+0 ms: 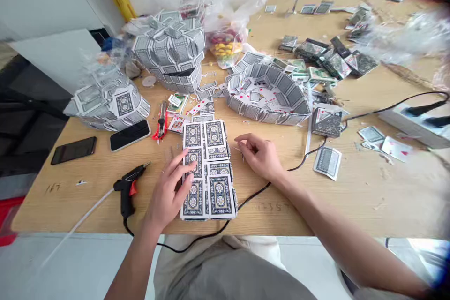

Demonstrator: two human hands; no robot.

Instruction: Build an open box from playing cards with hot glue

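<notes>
A long rectangular piece made of blue-backed playing cards lies near the table's front edge. My left hand rests on its left side with fingers spread, the fingertips touching the cards. Just right of the piece, my right hand is low over the wood, its fingers curled and thumb near the index finger; anything between them is too small to make out. A black glue gun lies left of my left hand, its cord passing in front of the card piece. Beyond the piece is a red utility knife.
A boat-shaped card wall stands beyond my hands, with card boxes to its right. Larger card structures stand at the back left. Two phones lie at left, a power strip at right.
</notes>
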